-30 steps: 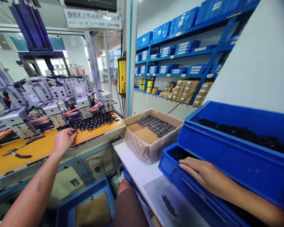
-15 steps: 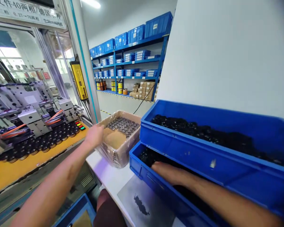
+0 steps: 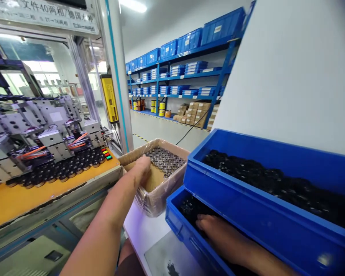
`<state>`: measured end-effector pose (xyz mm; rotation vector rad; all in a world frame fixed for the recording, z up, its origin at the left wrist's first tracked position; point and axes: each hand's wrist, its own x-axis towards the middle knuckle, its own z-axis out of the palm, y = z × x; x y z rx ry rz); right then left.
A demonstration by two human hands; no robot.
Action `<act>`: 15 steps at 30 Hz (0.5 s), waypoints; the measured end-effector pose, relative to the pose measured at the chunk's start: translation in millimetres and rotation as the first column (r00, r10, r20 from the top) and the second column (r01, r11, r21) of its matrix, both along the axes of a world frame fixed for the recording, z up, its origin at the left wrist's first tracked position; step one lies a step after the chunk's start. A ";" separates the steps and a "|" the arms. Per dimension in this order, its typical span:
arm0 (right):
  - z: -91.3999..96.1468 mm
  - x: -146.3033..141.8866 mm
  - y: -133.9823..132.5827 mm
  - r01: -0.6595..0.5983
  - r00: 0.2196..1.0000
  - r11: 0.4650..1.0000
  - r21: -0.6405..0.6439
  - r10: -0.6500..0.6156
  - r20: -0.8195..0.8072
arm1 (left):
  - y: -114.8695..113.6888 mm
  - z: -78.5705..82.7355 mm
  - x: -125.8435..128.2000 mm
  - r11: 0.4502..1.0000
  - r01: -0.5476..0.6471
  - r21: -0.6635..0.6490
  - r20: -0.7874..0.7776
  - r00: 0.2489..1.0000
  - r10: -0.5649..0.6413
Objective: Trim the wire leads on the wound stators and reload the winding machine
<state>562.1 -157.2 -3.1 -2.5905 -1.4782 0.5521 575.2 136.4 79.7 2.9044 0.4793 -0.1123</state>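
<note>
My left hand (image 3: 142, 165) reaches down into a plastic-lined cardboard box (image 3: 158, 193), beside rows of small metal wound parts (image 3: 164, 159); its fingers curl out of sight behind the box wall. My right hand (image 3: 218, 234) lies inside the lower blue bin (image 3: 178, 220), among small black parts (image 3: 191, 207), fingers hidden from view. A second blue bin (image 3: 247, 191) full of black parts (image 3: 264, 176) is stacked above and behind it.
A winding machine (image 3: 46, 126) stands at left over an orange bench (image 3: 23, 199) with a row of dark parts (image 3: 60, 170). A yellow sensor bar (image 3: 110, 99) hangs on the frame post. Blue shelving (image 3: 184, 76) fills the back. A grey mat (image 3: 166, 258) lies on the white table.
My left hand left the row of parts on the orange bench, swung right and went down into the cardboard box. My right hand slid deeper into the lower blue bin.
</note>
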 end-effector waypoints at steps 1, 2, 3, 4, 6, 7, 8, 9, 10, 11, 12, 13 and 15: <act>-0.7 -0.2 -0.4 0.001 1.000 1.000 -0.003 -0.001 -0.008 | -1.4 -0.8 -0.7 0.999 -0.004 -0.040 0.037 0.999 0.005; -1.5 -0.3 -0.6 0.007 1.000 1.000 -0.004 -0.007 -0.019 | -2.5 -1.5 -1.1 0.997 -0.006 -0.080 0.070 0.998 0.012; -2.4 -0.4 -0.7 0.016 0.999 1.000 0.001 -0.016 -0.034 | -3.2 -1.9 -1.1 0.993 -0.006 -0.118 0.095 0.995 0.017; -3.4 -0.5 -0.9 0.028 0.998 1.000 0.011 -0.027 -0.049 | -3.7 -1.9 -1.0 0.988 -0.001 -0.154 0.118 0.993 0.020; -5.5 -1.1 -1.6 0.042 0.997 0.998 0.045 -0.039 -0.070 | -4.3 -0.8 -2.8 0.975 0.019 -0.220 0.165 0.986 0.019; -6.4 -1.7 -2.3 0.041 0.997 0.997 0.067 -0.037 -0.074 | -4.6 0.2 -6.2 0.967 0.035 -0.251 0.196 0.981 0.015; -7.4 -2.5 -3.3 0.033 0.997 0.996 0.087 -0.026 -0.079 | -5.1 1.4 -12.4 0.958 0.056 -0.280 0.234 0.972 0.012; -8.4 -3.3 -4.4 0.022 0.997 0.994 0.109 -0.013 -0.081 | -6.1 2.5 -22.2 0.948 0.082 -0.309 0.280 0.960 0.008; -9.6 -4.1 -5.7 0.008 0.997 0.991 0.135 0.003 -0.082 | -7.4 3.2 -36.2 0.935 0.111 -0.337 0.332 0.943 0.008; -11.1 -4.7 -7.0 -0.008 0.996 0.987 0.160 0.021 -0.082 | -9.3 3.2 -54.5 0.920 0.140 -0.366 0.386 0.922 0.013; -12.8 -4.9 -8.1 -0.023 0.996 0.983 0.181 0.038 -0.079 | -11.7 2.3 -77.0 0.903 0.165 -0.397 0.440 0.898 0.029; -14.4 -4.5 -9.0 -0.039 0.996 0.979 0.201 0.054 -0.071 | -14.6 0.2 -102.9 0.883 0.184 -0.432 0.491 0.869 0.059; -14.9 -3.2 -9.5 -0.062 0.997 0.969 0.237 0.073 -0.037 | -20.9 -7.5 -160.5 0.835 0.195 -0.515 0.564 0.811 0.158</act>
